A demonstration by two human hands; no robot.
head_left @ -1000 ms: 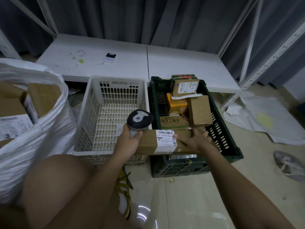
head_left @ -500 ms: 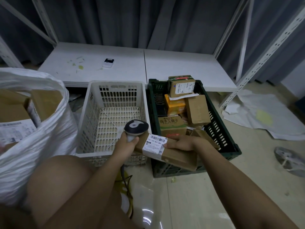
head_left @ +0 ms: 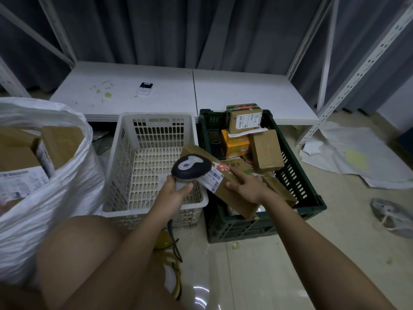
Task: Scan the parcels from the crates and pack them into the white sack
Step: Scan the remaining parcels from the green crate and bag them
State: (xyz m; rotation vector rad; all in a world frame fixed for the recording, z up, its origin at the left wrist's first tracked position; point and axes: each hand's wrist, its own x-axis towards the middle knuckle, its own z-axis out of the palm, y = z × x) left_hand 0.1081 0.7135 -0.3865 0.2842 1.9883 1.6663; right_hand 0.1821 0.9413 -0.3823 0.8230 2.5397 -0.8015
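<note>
item 1, far left: white sack (head_left: 67, 198), mouth gaping toward me, already loaded with brown parcels whose labels face up; i read it as parked near my knee so a scanned box travels a short way.

item 2: white crate (head_left: 125, 153), nothing showing on its slotted floor, standing just beside the sack and touching the green one; it looks worked through.

item 3: my left hand (head_left: 176, 193), clenched round the handle of the barcode scanner (head_left: 191, 167), cord trailing down to the floor. the scanner head hangs over the label end of the parcel, which i judge is the reading pose.

item 4: long brown parcel (head_left: 232, 193), the thing in hand, held tilted across the seam between both crates, white barcode label turned up toward the scanner. the tilt seems meant to present the label flat to the reader.

item 5: my right hand (head_left: 248, 186), grasping that parcel from above near its middle, thumb on the near edge.

item 6: dark green crate (head_left: 312, 193), holding at least 4 more boxes, stacked loosely, waiting their turn.

item 7, behind: low white shelf (head_left: 245, 95) with 1 small white device (head_left: 145, 88).
</note>
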